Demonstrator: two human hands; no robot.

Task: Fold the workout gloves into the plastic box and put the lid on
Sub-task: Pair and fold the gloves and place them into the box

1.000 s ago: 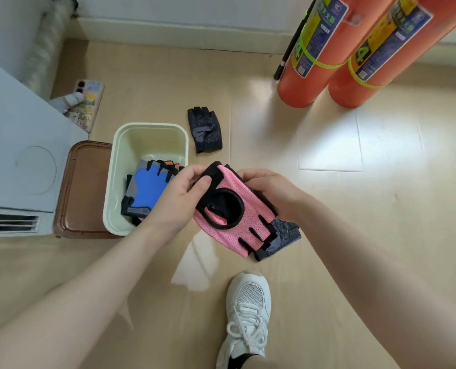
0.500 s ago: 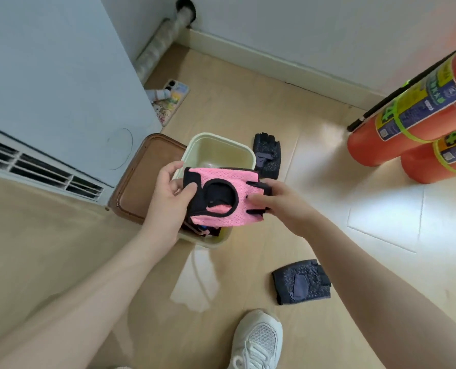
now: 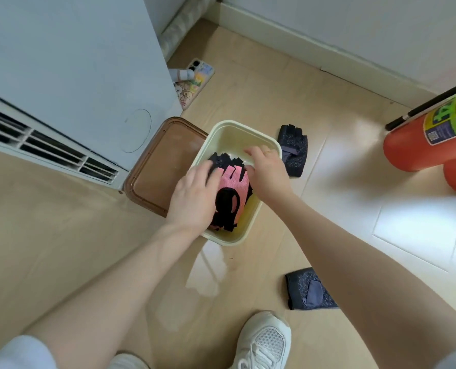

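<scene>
Camera: I see just one view, from the person's head.
Faces: down at the floor, steeply.
Near: box [image 3: 259, 134] and both arms fill the middle, close.

A white appliance [image 3: 62, 75] is being shown standing on the wooden floor [image 3: 48, 235], a phone [image 3: 196, 83] lying beside it. An orange cylinder [image 3: 429, 139] is seen lying near the wall [image 3: 354, 30]. A white sneaker [image 3: 261, 342] is being shown at the bottom.

1. Both arms are bare from the wrist up.
2. The right hand [image 3: 266, 177] wears a thin gold ring [image 3: 267, 152] on one finger.
3. Pale grey-white sleeve [image 3: 16, 352] edges show at the bottom corners.
4. A white mesh sneaker [image 3: 264, 342] with white laces covers one foot.
</scene>
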